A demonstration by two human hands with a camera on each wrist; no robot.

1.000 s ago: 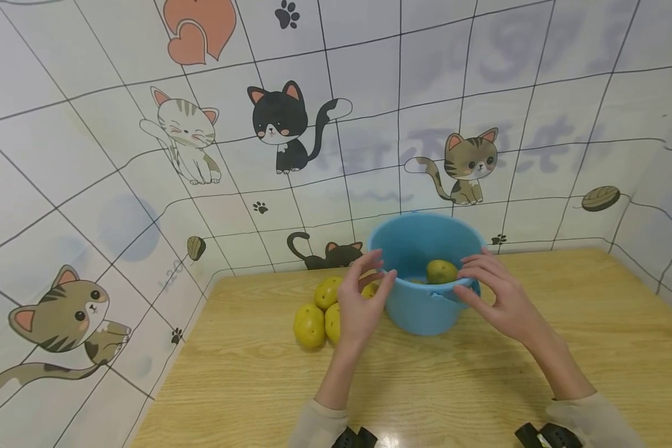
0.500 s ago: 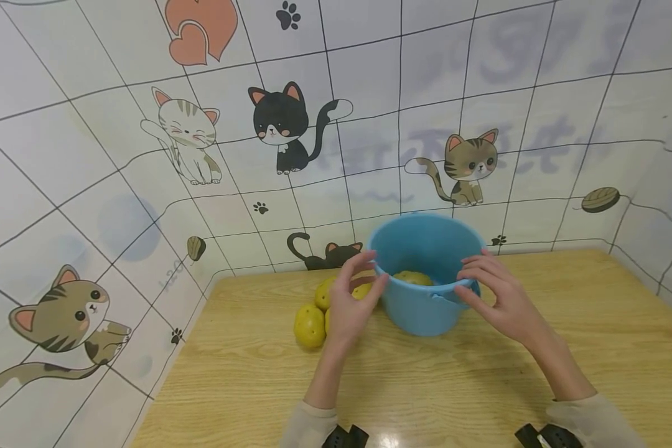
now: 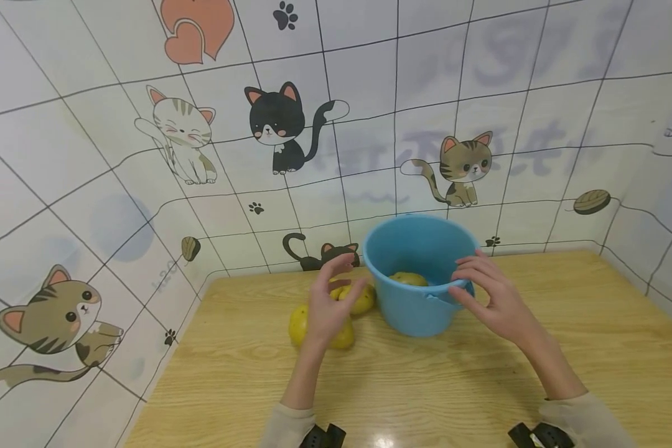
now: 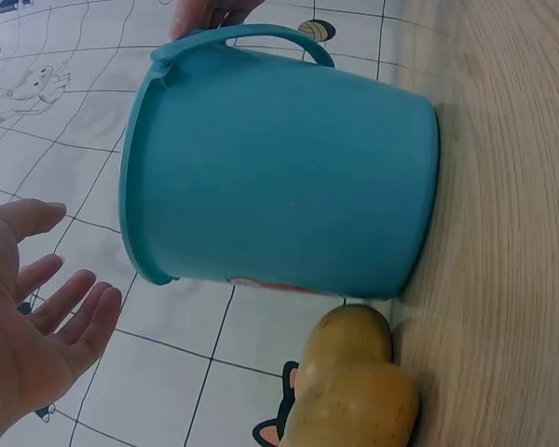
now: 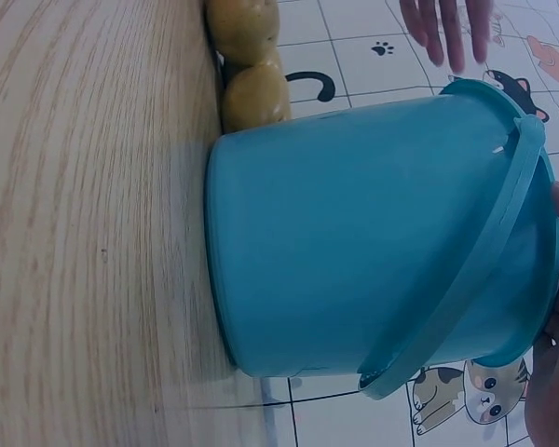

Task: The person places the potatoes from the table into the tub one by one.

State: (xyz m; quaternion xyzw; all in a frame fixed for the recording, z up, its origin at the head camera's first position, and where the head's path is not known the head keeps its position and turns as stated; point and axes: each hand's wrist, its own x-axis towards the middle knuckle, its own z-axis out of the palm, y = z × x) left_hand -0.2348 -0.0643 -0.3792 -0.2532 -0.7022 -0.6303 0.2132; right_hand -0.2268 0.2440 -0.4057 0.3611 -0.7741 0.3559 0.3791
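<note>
Filling the back of my view, a white wall (image 3: 364, 74) carries a grid of dark lines and several printed cats (image 3: 277, 118). Below it spreads the pale wooden table (image 3: 425, 386). On the table's far half, a little right of centre, stands the blue bucket (image 3: 417, 314). It is upright: its long axis runs up from the tabletop, the wide mouth faces the ceiling, and the body narrows toward the base. Its handle (image 5: 469, 273) is lowered, slanting down across the outside wall on my right.

My right hand (image 3: 493, 298) holds the bucket's rim on the near right side, thumb and fingers curled in at the edge. My left hand (image 3: 327, 305) hovers to the left of the bucket, apart from the rim, thumb and fingers parted in a loose curve with nothing between them. Light sleeves (image 3: 585, 417) cover my forearms.

Smaller are the yellow potatoes (image 3: 364, 300), lying close together on the table to the left of the bucket, partly hidden by my left hand. I cannot tell whether the nearest one touches the bucket. A single potato (image 3: 409, 279) lies inside it; only the top shows above the near rim, longer from side to side.
</note>
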